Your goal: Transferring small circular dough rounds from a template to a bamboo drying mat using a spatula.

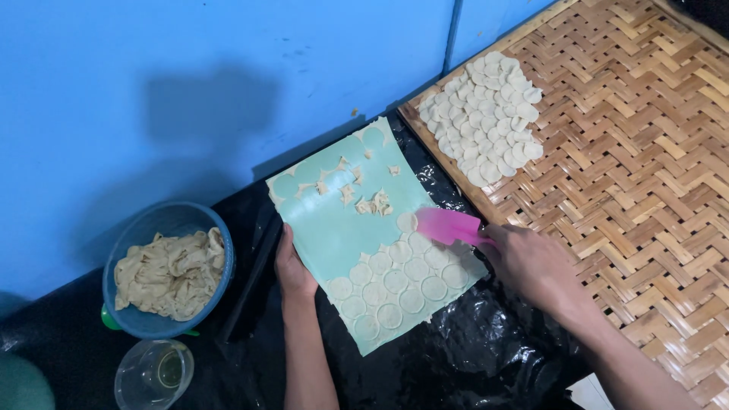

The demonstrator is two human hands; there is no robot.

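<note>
A pale green mat (334, 228) lies on black plastic sheeting, with several round cut dough discs (402, 281) over its near half and torn dough scraps (372, 201) near its far end. My left hand (292, 269) presses on the mat's left edge. My right hand (531, 266) grips a pink scraper (448, 226), whose blade rests on the mat against the topmost discs.
A woven bamboo tray (645, 175) at the right carries a heap of cut dough rounds (486, 118). A blue bowl (163, 220) holding leftover dough stands at the left, with a clear plastic cup (152, 376) in front of it. A blue wall runs behind.
</note>
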